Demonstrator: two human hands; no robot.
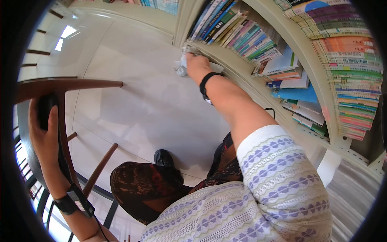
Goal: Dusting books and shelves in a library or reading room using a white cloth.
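My right hand (pixel 197 64) holds a crumpled white cloth or tissue (pixel 181 67) against the base of a cream bookshelf (pixel 232 71), at the floor. A black band with a small device circles that wrist. At the far left, my left hand (pixel 45 127) grips a dark padded part at the edge of a wooden chair (pixel 65 112), its thumb on the near side and its fingers partly hidden. Another device is strapped to the left forearm, with a thin cable running down from it.
Upright books (pixel 211 24) and stacked books and folders (pixel 293 87) fill the lower shelf; more books (pixel 350 69) stand at the right. Chair legs (pixel 99 169) reach the glossy tiled floor (pixel 142 99) on the left. A black shoe (pixel 163 158) is near my bent knees.
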